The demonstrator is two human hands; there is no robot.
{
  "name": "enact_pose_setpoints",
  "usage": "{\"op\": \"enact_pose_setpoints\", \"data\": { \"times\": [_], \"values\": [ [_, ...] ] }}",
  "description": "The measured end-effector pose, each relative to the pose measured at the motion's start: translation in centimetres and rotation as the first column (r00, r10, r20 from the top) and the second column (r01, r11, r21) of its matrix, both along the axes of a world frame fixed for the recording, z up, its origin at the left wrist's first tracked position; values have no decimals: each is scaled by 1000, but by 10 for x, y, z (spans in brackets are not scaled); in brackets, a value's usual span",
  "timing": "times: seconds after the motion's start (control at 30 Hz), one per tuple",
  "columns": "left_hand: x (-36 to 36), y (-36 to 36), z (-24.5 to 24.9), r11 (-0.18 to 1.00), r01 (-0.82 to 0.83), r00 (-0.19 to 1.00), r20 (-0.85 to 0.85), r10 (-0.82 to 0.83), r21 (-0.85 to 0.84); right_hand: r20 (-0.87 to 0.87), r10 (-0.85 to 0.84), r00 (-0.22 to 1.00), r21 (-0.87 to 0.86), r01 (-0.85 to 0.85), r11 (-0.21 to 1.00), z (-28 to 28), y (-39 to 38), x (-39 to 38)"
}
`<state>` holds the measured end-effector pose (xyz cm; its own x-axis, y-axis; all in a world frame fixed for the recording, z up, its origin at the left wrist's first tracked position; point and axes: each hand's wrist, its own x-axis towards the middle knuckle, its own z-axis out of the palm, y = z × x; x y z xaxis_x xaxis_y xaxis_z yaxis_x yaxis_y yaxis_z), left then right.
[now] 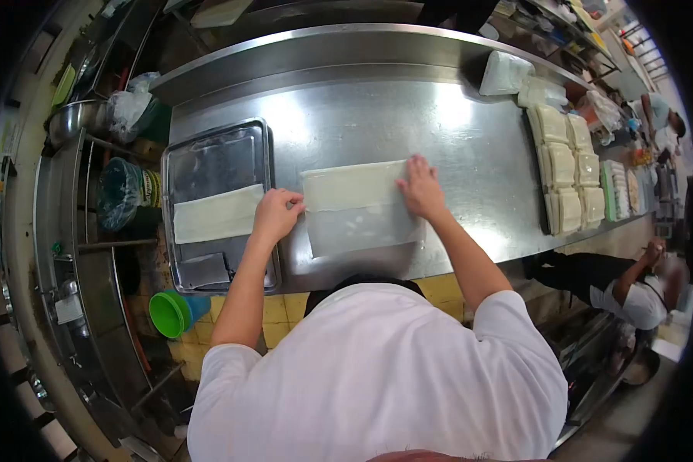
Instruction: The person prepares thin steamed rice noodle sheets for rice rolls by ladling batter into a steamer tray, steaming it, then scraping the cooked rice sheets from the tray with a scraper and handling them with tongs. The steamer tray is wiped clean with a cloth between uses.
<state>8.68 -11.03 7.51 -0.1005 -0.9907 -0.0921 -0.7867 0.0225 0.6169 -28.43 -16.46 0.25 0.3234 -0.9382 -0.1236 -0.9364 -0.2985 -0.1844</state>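
Note:
A pale, flat dough sheet (354, 187) lies on the steel table in front of me, across the upper part of a translucent plastic sheet (362, 233). At their left edge, my left hand (279, 212) is closed, thumb and fingers pinched at the plastic sheet's border. My right hand (421, 188) rests at the right end of the dough sheet, fingers stretched out and slightly spread. Beside my left hand, a metal tray (215, 158) holds another pale dough sheet (217, 214), and a small grey flat piece (202, 271) lies near the tray's front.
Stacks of pale wrapped packages (558, 165) line the table's right end. A clear plastic bag (506, 73) sits at the back right. Below the table's left side stand a green bucket (169, 314) and shelving. At the right, a person in a white shirt (641, 302) stands nearby.

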Motion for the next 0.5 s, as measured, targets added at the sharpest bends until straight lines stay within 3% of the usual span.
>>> {"op": "enact_pose_setpoints", "data": {
  "times": [0.07,0.1,0.37,0.43,0.5],
  "values": [
    [9,5,-1,1000,-24,1000,5,24,17,-43,-201,979,-23,200,980,-1,-2,-14],
    [13,5,-3,999,-43,999,-8,43,25,-46,-198,979,-22,197,980,-1,-1,-9],
    [12,-37,-7,994,-108,993,-51,109,26,11,165,986,-27,-165,986,-8,23,139],
    [9,-55,-24,987,-113,992,-75,104,-114,21,209,978,-38,-208,977,-10,25,182],
    [2,-71,-33,987,-114,993,-25,112,-109,59,303,951,55,-306,950,3,25,214]
  ]
}}
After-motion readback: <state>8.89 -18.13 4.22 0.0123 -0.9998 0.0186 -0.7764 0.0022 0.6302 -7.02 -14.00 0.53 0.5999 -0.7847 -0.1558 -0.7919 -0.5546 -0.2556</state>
